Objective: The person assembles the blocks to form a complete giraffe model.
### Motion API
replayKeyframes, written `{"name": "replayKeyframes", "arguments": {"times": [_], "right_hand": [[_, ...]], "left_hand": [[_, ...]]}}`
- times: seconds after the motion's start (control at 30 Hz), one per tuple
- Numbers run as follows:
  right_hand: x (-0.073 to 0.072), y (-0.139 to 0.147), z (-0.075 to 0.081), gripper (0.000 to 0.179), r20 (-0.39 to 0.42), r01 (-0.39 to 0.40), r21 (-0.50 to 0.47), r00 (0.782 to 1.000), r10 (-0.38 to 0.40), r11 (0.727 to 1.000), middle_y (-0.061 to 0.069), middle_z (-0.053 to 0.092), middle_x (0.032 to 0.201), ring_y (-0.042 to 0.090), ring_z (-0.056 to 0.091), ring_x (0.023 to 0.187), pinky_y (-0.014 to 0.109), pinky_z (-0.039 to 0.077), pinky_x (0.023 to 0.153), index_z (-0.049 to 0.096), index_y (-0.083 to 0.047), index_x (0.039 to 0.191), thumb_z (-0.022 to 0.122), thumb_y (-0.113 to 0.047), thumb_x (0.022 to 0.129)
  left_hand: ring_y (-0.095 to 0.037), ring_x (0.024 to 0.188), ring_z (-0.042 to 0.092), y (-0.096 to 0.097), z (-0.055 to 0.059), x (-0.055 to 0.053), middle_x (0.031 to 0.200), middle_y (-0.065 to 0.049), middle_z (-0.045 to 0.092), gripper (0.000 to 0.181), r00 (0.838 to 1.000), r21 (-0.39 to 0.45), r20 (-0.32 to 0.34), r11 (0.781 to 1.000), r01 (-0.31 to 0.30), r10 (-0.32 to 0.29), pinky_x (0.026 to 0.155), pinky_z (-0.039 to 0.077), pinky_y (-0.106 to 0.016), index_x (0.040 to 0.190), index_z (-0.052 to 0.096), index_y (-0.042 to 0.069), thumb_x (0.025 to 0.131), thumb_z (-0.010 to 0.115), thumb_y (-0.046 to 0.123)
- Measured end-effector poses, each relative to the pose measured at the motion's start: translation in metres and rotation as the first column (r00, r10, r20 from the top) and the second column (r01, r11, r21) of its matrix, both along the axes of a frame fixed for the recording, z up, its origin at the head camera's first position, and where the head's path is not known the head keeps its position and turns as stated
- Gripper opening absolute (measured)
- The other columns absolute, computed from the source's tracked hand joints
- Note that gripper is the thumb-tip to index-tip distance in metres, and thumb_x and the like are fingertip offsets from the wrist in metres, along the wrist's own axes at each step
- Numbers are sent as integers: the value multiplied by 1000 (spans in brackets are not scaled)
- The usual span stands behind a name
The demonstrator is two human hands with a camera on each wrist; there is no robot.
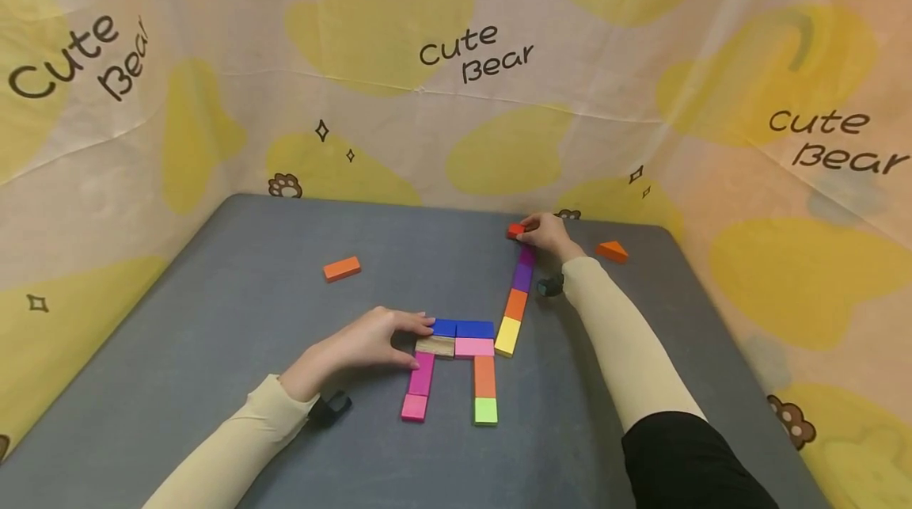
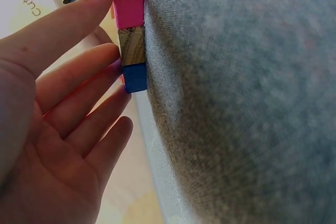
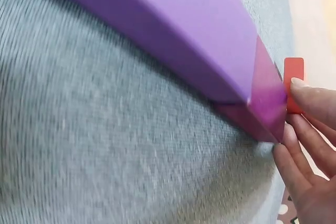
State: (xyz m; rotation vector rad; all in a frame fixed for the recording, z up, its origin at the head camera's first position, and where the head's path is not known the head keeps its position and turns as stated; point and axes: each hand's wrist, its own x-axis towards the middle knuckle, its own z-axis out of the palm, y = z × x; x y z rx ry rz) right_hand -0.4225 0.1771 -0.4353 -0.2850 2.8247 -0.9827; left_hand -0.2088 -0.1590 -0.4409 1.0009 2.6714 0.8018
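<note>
At the far end of a slanted row of blocks, my right hand (image 1: 547, 235) pinches a red block (image 1: 514, 232) between thumb and fingers. Below it the row runs through a magenta block (image 1: 526, 255), a purple block (image 1: 522, 278), an orange block (image 1: 516, 304) and a yellow block (image 1: 508, 336). My left hand (image 1: 366, 341) rests its fairly straight fingers against the left side of the block figure. Its thumb is at a pink block (image 2: 128, 1), the other fingertips by a wood-grain block (image 2: 132, 45) and a blue block (image 2: 135, 77).
Another blue block (image 1: 474, 329) and a light pink block (image 1: 473, 347) complete the figure's crossbar, above an orange and a green block (image 1: 486, 412). A loose orange block (image 1: 342, 268) lies at left, an orange triangular block (image 1: 613, 251) at far right. Printed cloth walls surround the grey table (image 1: 285, 240).
</note>
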Motion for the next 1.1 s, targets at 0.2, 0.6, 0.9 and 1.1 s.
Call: {"name": "replayKeyframes", "arguments": {"times": [0.2,0.6,0.9,1.1], "right_hand": [[4,8,7,38,3,-1,-25,1000,1,1000,20,60,124,34,57,113,45,47,95,58,-2,124,64,-17,90],[10,24,9,39,-34,-30,13,999,30,999,20,61,124,34,56,115,47,44,98,58,-2,126,64,-16,91],[12,32,4,39,-31,-22,21,999,23,1000,20,61,124,34,55,116,47,45,98,57,-2,127,64,-17,91],[19,34,6,40,-42,-34,9,999,34,999,17,64,118,33,58,111,45,47,93,60,-4,123,67,-22,89]], "left_hand": [[-14,130,48,0,-1,-1,135,2,57,54,1000,10,-11,1000,4,-4,104,42,-41,123,65,17,75,80,34],[-14,130,48,-1,-3,-2,135,2,57,53,1000,9,-26,1000,13,-13,104,42,-41,123,66,17,75,80,36],[-14,130,48,-1,-3,-1,135,2,56,54,1000,11,-21,1000,10,-10,104,41,-42,123,65,17,75,80,35],[-15,130,48,-1,-2,-1,135,1,56,54,1000,9,-15,1000,10,-10,104,40,-44,124,65,18,75,80,34]]}}
